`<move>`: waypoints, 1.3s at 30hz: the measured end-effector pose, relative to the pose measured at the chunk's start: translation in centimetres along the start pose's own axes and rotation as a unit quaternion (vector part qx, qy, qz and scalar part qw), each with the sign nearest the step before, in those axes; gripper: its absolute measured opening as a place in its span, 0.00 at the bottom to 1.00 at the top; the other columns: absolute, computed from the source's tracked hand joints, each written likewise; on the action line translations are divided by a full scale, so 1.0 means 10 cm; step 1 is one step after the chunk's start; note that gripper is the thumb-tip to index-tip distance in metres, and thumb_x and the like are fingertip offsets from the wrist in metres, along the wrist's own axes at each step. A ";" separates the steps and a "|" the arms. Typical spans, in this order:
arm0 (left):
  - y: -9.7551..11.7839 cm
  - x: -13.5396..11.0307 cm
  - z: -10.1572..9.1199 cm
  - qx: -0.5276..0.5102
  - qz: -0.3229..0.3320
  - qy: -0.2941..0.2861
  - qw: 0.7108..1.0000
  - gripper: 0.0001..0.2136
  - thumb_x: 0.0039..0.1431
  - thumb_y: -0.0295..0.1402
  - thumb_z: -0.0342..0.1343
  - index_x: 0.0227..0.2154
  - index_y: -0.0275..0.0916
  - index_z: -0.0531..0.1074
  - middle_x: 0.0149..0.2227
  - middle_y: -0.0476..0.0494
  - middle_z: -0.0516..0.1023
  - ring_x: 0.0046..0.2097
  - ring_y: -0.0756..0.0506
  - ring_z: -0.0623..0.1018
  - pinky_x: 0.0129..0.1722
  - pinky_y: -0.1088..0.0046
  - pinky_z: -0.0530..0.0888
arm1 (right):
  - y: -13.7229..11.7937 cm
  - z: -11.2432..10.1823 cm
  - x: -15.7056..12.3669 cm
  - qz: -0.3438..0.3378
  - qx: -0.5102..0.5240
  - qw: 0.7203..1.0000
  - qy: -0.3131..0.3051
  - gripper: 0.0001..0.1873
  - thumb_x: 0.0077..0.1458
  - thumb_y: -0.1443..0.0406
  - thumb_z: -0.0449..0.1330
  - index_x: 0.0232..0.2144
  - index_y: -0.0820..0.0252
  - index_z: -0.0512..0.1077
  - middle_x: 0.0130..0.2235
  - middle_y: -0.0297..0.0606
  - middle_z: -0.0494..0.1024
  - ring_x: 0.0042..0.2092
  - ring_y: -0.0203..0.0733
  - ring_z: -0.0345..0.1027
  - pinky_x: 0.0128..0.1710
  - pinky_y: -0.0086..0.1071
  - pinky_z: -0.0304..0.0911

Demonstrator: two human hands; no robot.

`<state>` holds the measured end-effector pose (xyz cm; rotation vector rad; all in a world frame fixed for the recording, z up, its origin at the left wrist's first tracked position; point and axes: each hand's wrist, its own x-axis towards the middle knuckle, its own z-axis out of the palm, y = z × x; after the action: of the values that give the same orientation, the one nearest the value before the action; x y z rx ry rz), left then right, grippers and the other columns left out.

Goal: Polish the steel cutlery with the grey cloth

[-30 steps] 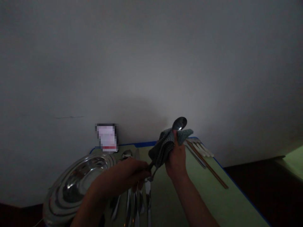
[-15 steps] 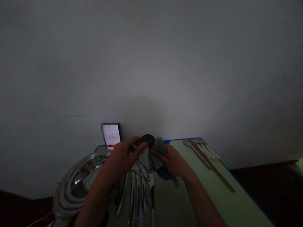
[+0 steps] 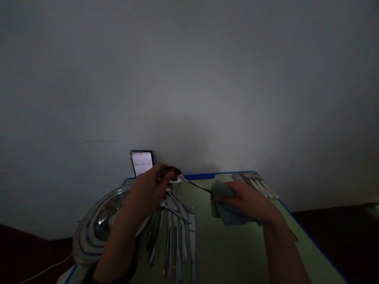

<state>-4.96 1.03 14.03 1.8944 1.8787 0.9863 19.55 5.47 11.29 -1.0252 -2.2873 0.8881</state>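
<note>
A metal spoon [image 3: 194,184] is held crosswise above the table between my two hands. My left hand [image 3: 152,189] pinches it by the bowl, thumb on the rim. Closed round a grey-green cloth [image 3: 223,207], my right hand [image 3: 245,197] grips the handle end through the fabric, so the tip is hidden. Below and beside my left hand lies a pile of metal cutlery [image 3: 177,236], knives among it, handles toward me. Past my left forearm sits a shiny metal bowl [image 3: 91,221], partly covered by the arm.
At the table's far right lie several white-handled pieces of cutlery [image 3: 262,187] and brown chopsticks [image 3: 293,235], partly behind my right hand. A phone with a lit timer [image 3: 142,162] leans on the wall [image 3: 189,79]. The green table [image 3: 219,252] has a blue edge.
My right hand and the cloth have slid right, from the spoon's bowl out to its handle end, baring the handle. My left hand still holds the bowl, turned and slightly further left.
</note>
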 end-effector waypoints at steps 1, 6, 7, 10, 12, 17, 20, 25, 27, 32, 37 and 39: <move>0.02 -0.01 0.04 0.015 0.009 -0.017 1.000 0.12 0.59 0.40 0.46 0.37 0.38 0.69 0.28 0.47 0.79 0.21 0.49 0.74 0.24 0.75 0.68 | -0.01 0.01 0.00 -0.004 -0.006 1.000 0.011 0.12 0.50 0.59 0.56 0.22 0.58 0.72 0.23 0.31 0.74 0.25 0.36 0.64 0.25 0.27 0.54; 0.16 -0.07 0.21 0.061 0.085 -0.097 0.990 0.10 0.60 0.36 0.44 0.36 0.41 0.70 0.25 0.49 0.77 0.26 0.47 0.76 0.24 0.76 0.65 | -0.10 0.19 0.10 -0.058 0.030 0.997 0.027 0.10 0.51 0.62 0.54 0.26 0.58 0.74 0.26 0.32 0.77 0.28 0.39 0.67 0.27 0.28 0.56; 0.16 -0.07 0.20 0.070 0.094 -0.101 0.988 0.11 0.60 0.36 0.44 0.36 0.41 0.71 0.25 0.49 0.77 0.26 0.47 0.76 0.24 0.76 0.65 | -0.11 0.22 0.12 -0.064 0.034 0.997 0.021 0.10 0.51 0.62 0.54 0.27 0.58 0.75 0.27 0.32 0.77 0.28 0.39 0.67 0.27 0.28 0.57; 0.10 -0.05 0.08 0.090 0.071 -0.045 0.992 0.11 0.59 0.37 0.45 0.35 0.41 0.72 0.27 0.48 0.78 0.27 0.47 0.76 0.25 0.76 0.66 | -0.09 0.21 0.12 -0.055 0.014 0.998 0.007 0.11 0.51 0.60 0.54 0.25 0.59 0.74 0.24 0.31 0.75 0.27 0.38 0.66 0.26 0.28 0.56; 0.04 -0.04 -0.03 0.076 0.032 0.005 0.997 0.12 0.58 0.39 0.46 0.36 0.39 0.71 0.27 0.47 0.78 0.27 0.47 0.77 0.26 0.75 0.68 | -0.05 0.12 0.08 -0.027 -0.006 1.000 0.007 0.13 0.52 0.58 0.54 0.23 0.59 0.73 0.23 0.32 0.74 0.26 0.37 0.65 0.26 0.28 0.55; 0.01 -0.04 -0.13 0.017 0.021 0.023 0.999 0.13 0.58 0.40 0.45 0.38 0.38 0.69 0.21 0.50 0.74 0.22 0.49 0.73 0.21 0.77 0.67 | 0.07 -0.08 -0.06 0.044 -0.015 0.999 0.023 0.15 0.51 0.55 0.55 0.22 0.59 0.72 0.23 0.33 0.74 0.26 0.38 0.64 0.25 0.29 0.55; 0.03 -0.06 -0.11 -0.013 0.035 -0.011 0.999 0.12 0.59 0.39 0.45 0.37 0.38 0.69 0.20 0.52 0.72 0.20 0.51 0.71 0.20 0.78 0.67 | 0.07 -0.10 -0.08 0.043 -0.013 0.998 0.044 0.14 0.49 0.56 0.57 0.21 0.58 0.72 0.22 0.33 0.74 0.26 0.39 0.65 0.25 0.29 0.55; 0.04 -0.07 -0.13 -0.037 0.030 -0.022 0.999 0.13 0.58 0.39 0.46 0.38 0.37 0.68 0.19 0.52 0.71 0.18 0.51 0.69 0.19 0.78 0.67 | 0.00 -0.01 -0.01 0.004 -0.001 0.999 0.041 0.12 0.49 0.58 0.57 0.20 0.58 0.72 0.21 0.31 0.73 0.24 0.36 0.62 0.24 0.28 0.53; 0.05 -0.07 -0.14 -0.016 0.034 0.005 0.999 0.13 0.58 0.39 0.45 0.38 0.37 0.69 0.19 0.52 0.71 0.18 0.51 0.70 0.20 0.77 0.67 | -0.04 0.02 0.02 -0.002 0.003 1.000 0.022 0.12 0.50 0.58 0.56 0.22 0.58 0.72 0.23 0.31 0.73 0.25 0.36 0.64 0.25 0.28 0.54; 0.08 -0.08 -0.23 0.068 0.028 0.115 0.991 0.13 0.58 0.40 0.46 0.36 0.38 0.70 0.21 0.52 0.73 0.21 0.51 0.72 0.24 0.77 0.66 | 0.00 0.00 0.02 0.019 -0.004 1.000 0.022 0.15 0.52 0.56 0.54 0.24 0.59 0.72 0.25 0.33 0.74 0.28 0.39 0.66 0.28 0.29 0.56; 0.04 -0.13 -0.39 0.072 -0.031 0.196 0.977 0.10 0.59 0.37 0.47 0.37 0.39 0.70 0.20 0.55 0.70 0.23 0.52 0.71 0.25 0.79 0.66 | 0.22 0.03 -0.02 0.083 -0.043 0.996 -0.001 0.11 0.49 0.58 0.58 0.27 0.59 0.74 0.30 0.39 0.78 0.32 0.43 0.69 0.32 0.34 0.60; 0.02 -0.14 -0.39 0.059 -0.015 0.206 0.977 0.10 0.59 0.36 0.47 0.37 0.39 0.70 0.20 0.55 0.70 0.23 0.53 0.70 0.26 0.79 0.66 | 0.25 0.07 -0.01 0.090 -0.014 0.996 -0.018 0.20 0.43 0.57 0.62 0.40 0.59 0.72 0.42 0.43 0.77 0.42 0.48 0.69 0.41 0.39 0.61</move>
<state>-7.19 -1.30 16.58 1.8232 2.2273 1.3726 20.36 6.40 8.97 -1.2533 -2.2699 0.9554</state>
